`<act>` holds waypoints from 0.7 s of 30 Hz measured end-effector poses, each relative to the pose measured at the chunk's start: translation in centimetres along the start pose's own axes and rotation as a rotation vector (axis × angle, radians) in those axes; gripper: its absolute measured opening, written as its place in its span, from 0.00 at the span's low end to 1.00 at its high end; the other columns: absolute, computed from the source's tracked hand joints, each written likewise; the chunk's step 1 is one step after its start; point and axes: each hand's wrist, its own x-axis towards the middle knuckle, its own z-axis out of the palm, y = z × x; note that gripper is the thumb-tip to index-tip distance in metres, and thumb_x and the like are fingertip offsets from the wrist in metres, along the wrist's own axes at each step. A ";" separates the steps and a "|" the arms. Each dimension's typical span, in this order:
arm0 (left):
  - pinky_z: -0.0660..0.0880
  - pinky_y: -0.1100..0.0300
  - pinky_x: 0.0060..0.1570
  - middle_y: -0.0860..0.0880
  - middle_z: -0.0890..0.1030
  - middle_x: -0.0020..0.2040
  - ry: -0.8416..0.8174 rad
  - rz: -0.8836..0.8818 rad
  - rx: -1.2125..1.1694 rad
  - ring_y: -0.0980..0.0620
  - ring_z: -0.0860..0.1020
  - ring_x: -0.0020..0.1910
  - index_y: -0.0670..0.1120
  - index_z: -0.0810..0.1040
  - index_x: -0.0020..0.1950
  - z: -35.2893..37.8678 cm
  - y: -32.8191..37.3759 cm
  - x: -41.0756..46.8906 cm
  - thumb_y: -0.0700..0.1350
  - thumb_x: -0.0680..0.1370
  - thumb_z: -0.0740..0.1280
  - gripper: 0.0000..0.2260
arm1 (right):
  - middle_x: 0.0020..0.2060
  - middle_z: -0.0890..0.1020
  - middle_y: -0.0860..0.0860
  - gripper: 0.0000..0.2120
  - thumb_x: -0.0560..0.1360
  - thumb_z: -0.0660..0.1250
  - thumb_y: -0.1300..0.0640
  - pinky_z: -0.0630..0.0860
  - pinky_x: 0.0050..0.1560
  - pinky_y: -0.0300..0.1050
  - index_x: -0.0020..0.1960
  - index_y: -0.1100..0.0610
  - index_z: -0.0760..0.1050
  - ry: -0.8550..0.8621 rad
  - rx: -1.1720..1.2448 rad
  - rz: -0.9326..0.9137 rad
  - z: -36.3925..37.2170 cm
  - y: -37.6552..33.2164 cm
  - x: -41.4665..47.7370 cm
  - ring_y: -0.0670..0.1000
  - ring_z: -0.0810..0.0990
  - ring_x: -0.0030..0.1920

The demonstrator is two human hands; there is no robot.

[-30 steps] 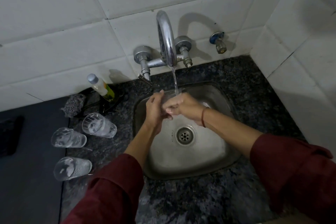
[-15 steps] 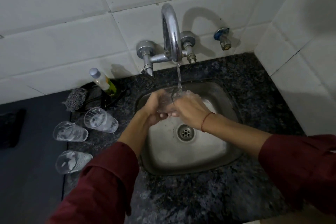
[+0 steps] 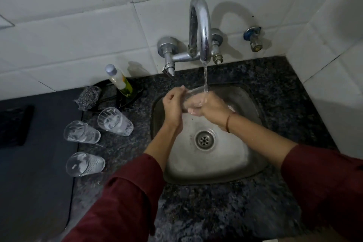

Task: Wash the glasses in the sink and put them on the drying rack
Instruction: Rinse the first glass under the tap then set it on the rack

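You are holding a glass (image 3: 191, 98) over the back half of the sink (image 3: 246, 163), straight under the tap (image 3: 200, 25). A thin stream (image 3: 205, 78) is running down onto it where your hands are meeting. Your left hand (image 3: 173, 105) is curling its grip round the glass's left end. Your right hand (image 3: 213, 107) is clamping its grip on the right end, with the fingers wrapping underneath. A thread band (image 3: 227, 123) is circling that wrist. The glass is lying roughly crosswise between both palms, above the drain (image 3: 204, 140) and clear of the sink floor.

Along the left edge of the surface (image 3: 225, 208), three sudsy glasses are waiting. The second glass (image 3: 115, 122) is sitting just beside the sink's left rim. The third glass (image 3: 81, 132) is sitting further left, and the fourth glass (image 3: 84, 164) nearer the front edge. None of them is touching another.

At the surface's back left, a bottle (image 3: 119, 81) is leaning in a dark tray (image 3: 135, 92), with a scrubber (image 3: 88, 97) just beside it. A small valve (image 3: 253, 39) is sticking out of the wall tiles to the tap's right.
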 end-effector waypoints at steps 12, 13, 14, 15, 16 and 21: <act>0.72 0.58 0.35 0.44 0.77 0.40 -0.046 -0.017 -0.043 0.50 0.75 0.37 0.42 0.78 0.45 0.2 0.1 -0.3 0.47 0.81 0.67 0.10 | 0.47 0.88 0.47 0.09 0.73 0.74 0.63 0.78 0.61 0.50 0.49 0.51 0.86 -0.037 0.040 -0.007 -0.1 1.1 0.6 0.47 0.85 0.52; 0.70 0.59 0.32 0.45 0.74 0.36 -0.001 0.036 -0.010 0.52 0.72 0.34 0.43 0.76 0.41 0.3 -0.2 -0.2 0.45 0.82 0.66 0.11 | 0.46 0.88 0.47 0.10 0.72 0.74 0.65 0.79 0.60 0.51 0.48 0.51 0.86 -0.048 0.136 0.038 -0.1 1.1 0.6 0.47 0.85 0.52; 0.67 0.61 0.26 0.46 0.72 0.33 0.011 0.001 0.060 0.53 0.70 0.29 0.43 0.74 0.40 0.2 -0.3 -0.1 0.45 0.83 0.63 0.12 | 0.47 0.88 0.48 0.11 0.73 0.74 0.65 0.79 0.61 0.52 0.49 0.51 0.86 -0.074 0.062 0.008 -0.4 1.0 0.4 0.48 0.85 0.52; 0.62 0.63 0.21 0.47 0.71 0.32 -0.016 -0.100 0.112 0.53 0.67 0.25 0.44 0.74 0.40 0.1 0.2 -0.2 0.47 0.84 0.60 0.14 | 0.48 0.87 0.48 0.09 0.74 0.74 0.62 0.78 0.61 0.53 0.51 0.50 0.86 -0.093 -0.154 -0.086 -0.7 0.7 0.2 0.49 0.84 0.53; 0.58 0.65 0.19 0.47 0.71 0.31 -0.084 -0.230 0.156 0.54 0.65 0.22 0.44 0.75 0.41 -0.1 0.6 -0.2 0.49 0.84 0.58 0.15 | 0.50 0.87 0.48 0.09 0.75 0.74 0.58 0.76 0.62 0.54 0.52 0.48 0.86 -0.138 -0.438 -0.219 -1.1 0.7 0.1 0.49 0.83 0.54; 0.62 0.62 0.22 0.45 0.75 0.32 -0.055 -0.154 0.073 0.50 0.70 0.25 0.41 0.77 0.41 0.2 0.1 0.1 0.48 0.81 0.60 0.14 | 0.49 0.86 0.49 0.09 0.73 0.73 0.58 0.73 0.61 0.51 0.50 0.47 0.85 -0.016 -0.583 -0.105 0.3 0.2 -0.1 0.52 0.81 0.54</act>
